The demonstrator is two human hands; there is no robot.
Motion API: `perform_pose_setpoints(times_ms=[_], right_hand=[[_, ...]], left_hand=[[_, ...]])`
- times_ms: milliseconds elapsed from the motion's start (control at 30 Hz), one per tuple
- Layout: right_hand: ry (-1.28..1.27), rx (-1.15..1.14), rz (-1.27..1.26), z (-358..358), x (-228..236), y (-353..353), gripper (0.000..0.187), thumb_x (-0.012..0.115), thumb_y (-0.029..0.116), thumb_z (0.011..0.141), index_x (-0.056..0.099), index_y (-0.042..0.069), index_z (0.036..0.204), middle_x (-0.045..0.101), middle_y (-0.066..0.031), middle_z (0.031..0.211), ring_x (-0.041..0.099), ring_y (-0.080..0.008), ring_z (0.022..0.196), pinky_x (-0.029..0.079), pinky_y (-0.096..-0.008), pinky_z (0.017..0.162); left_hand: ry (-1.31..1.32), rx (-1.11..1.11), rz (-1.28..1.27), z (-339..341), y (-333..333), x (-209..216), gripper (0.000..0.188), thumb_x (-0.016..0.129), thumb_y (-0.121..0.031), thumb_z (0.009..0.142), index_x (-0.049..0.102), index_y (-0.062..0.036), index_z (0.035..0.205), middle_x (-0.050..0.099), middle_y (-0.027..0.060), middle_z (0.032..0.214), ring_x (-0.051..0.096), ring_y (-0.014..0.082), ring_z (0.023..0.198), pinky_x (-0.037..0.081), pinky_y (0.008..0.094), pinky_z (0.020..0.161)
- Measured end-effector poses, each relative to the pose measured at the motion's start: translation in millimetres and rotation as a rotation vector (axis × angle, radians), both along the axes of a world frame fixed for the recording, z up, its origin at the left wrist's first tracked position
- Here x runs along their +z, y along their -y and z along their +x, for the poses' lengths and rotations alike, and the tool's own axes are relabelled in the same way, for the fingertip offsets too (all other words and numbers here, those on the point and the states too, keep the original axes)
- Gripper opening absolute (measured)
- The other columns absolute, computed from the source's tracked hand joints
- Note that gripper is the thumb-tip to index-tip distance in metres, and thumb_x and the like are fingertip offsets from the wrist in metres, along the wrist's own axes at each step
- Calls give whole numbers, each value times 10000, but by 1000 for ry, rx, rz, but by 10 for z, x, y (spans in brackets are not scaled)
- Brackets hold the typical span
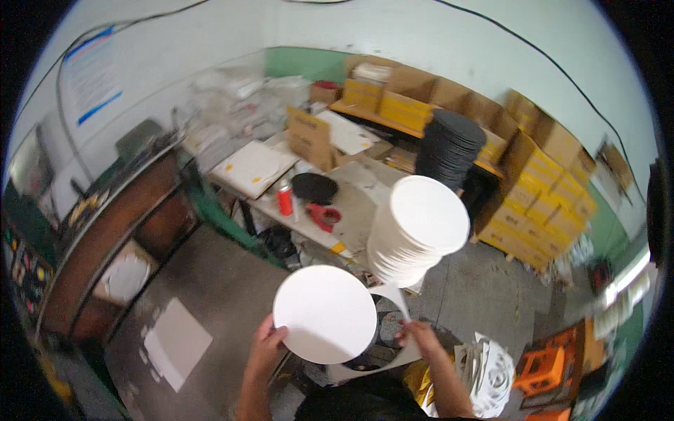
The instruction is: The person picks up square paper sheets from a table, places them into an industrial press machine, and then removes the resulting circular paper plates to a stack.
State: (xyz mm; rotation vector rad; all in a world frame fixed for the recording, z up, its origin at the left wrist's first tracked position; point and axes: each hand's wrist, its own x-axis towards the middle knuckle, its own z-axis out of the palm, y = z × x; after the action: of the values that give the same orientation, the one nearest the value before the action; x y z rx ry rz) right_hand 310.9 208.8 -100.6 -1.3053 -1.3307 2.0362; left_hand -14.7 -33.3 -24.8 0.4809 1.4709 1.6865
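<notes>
My left hand (pixel 268 344) grips the edge of a round white disc (pixel 324 313), thumb on top and the other fingers beneath. Closed on the side of a white offcut sheet (pixel 408 356) with a large round hole is my right hand (pixel 420 338). The disc partly covers this offcut, and I cannot tell whether the two touch. Just beyond my hands stands a tall stack of white discs (pixel 428 214) on the table's near corner. A pile of similar white offcuts (pixel 495 375) lies low beside my right forearm.
The table (pixel 361 179) bears a black disc stack (pixel 449 151), a red spray can (pixel 284 200), a red tape dispenser (pixel 324 216) and a flat black disc (pixel 314 186). Cardboard boxes (pixel 540 189) line the wall. Orange stools (pixel 544 368) stand right; a white sheet (pixel 179 344) lies left.
</notes>
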Motion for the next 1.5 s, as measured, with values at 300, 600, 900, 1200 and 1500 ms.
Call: perform_pose_setpoints(times_ms=[300, 600, 900, 1200, 1500], right_hand=[[1023, -579, 771, 3016, 37, -684, 316, 548, 114, 869, 553, 6, 1165, 663, -215, 820, 673, -288, 690, 517, -406, 585], [1666, -653, 343, 4208, -1867, 209, 498, 552, 129, 801, 455, -47, 1257, 551, -240, 1158, 527, -392, 1100, 440, -486, 907], [1010, 182, 206, 2663, -2553, -272, 519, 591, 232, 799, 492, -16, 1244, 580, -213, 1134, 590, -361, 1029, 496, -456, 838], [887, 1407, 1266, 1143, -2642, -1865, 113, 634, 134, 825, 640, 31, 871, 610, -157, 818, 612, -282, 709, 509, -378, 615], [672, 1559, 401, 31, -2493, -958, 177, 600, 160, 863, 601, 56, 1006, 594, -148, 935, 592, -283, 803, 499, -395, 679]], left_hand=[[180, -142, 464, 299, -2042, 992, 432, 474, -80, 947, 405, -15, 1369, 533, 129, 1298, 564, 229, 1129, 481, 362, 910], [6, -413, 80, 907, -3734, 1179, 401, 472, -104, 959, 419, -26, 1349, 606, 133, 1181, 655, 261, 973, 563, 398, 809], [136, -336, 71, 897, -3676, 1169, 514, 504, -185, 950, 340, -2, 1401, 545, 195, 1277, 577, 314, 1135, 461, 474, 974], [317, 88, 268, 1157, -1283, 159, 448, 469, -278, 990, 426, 27, 1315, 611, 188, 1172, 651, 293, 994, 547, 386, 862], [584, 1946, 185, 3932, 3178, -2844, 280, 561, -215, 869, 647, 29, 975, 673, 184, 970, 658, 292, 858, 555, 394, 731]])
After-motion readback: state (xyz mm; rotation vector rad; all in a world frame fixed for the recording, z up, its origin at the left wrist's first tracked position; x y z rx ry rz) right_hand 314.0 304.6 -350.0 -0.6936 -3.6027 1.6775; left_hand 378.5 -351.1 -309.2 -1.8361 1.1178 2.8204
